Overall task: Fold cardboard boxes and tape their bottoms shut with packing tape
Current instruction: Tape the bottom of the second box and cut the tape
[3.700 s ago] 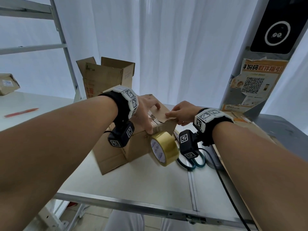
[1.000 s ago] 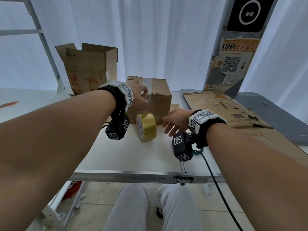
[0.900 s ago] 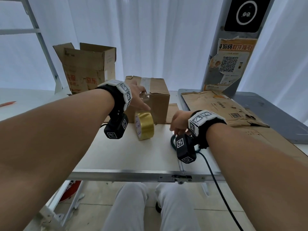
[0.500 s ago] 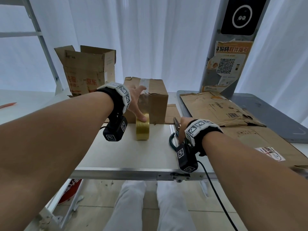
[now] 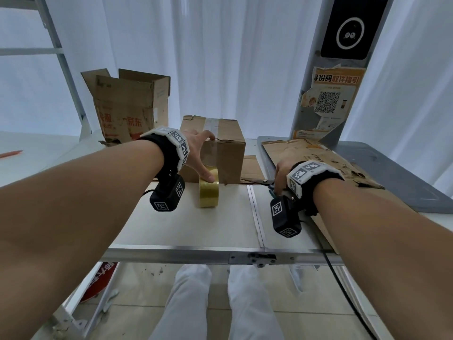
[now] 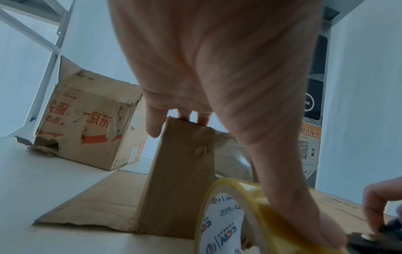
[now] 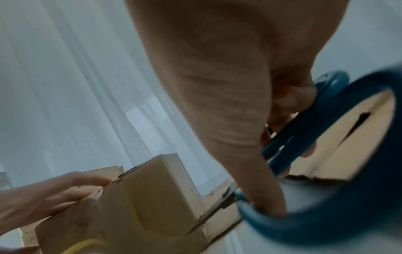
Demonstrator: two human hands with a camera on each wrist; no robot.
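Observation:
A small brown cardboard box (image 5: 228,153) stands mid-table with clear tape along its top. A yellow tape roll (image 5: 208,192) stands on edge right in front of it. My left hand (image 5: 199,155) spans both: its fingers lie on the box's top edge and the thumb presses down on the roll (image 6: 256,223). To the right, my right hand (image 5: 280,174) grips blue-handled scissors (image 7: 330,151), with fingers through the loops. The blades (image 7: 214,211) point toward the box (image 7: 139,197). In the head view the scissors are mostly hidden under the hand.
A larger open box with red print (image 5: 127,109) stands at the back left. Flattened cardboard sheets (image 5: 316,155) lie on the right, over a grey surface (image 5: 397,173). A pillar with a QR poster (image 5: 328,101) rises behind. A red pen (image 5: 11,153) lies far left. The table's metal front rail (image 5: 183,251) is near me.
The right hand left the box, dropped to the table on the right and took hold of the scissors. The left thumb settled onto the tape roll, which now stands edge-on.

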